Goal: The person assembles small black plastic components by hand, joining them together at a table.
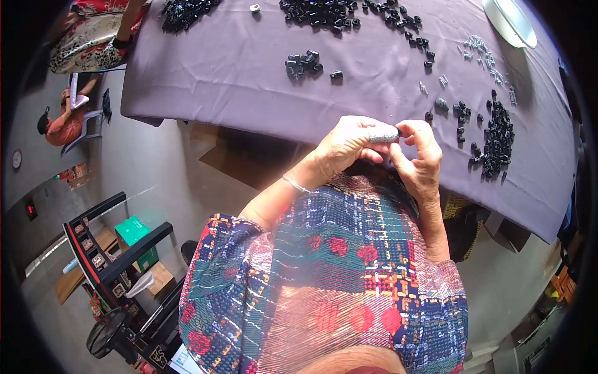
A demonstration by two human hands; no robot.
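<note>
My left hand [347,140] and my right hand [423,161] meet in front of my body, just over the near edge of the table. Silvery wrapping covers my left thumb. Between the fingertips of both hands sits a small black piece [399,133], mostly hidden by the fingers. Both hands are closed in a pinch on it. To the right of my right hand lies a pile of small black cylindrical parts [498,140]. Beyond my hands rests a smaller cluster of black parts [303,64], with a single one [336,75] beside it.
A purple-grey cloth [218,81] covers the table. Small clear parts [483,56] lie scattered near a pale green basin [511,23]. Larger black heaps [317,11] sit at the far side. A person in patterned clothes [93,37] is at the far left corner; another person [65,124] sits behind.
</note>
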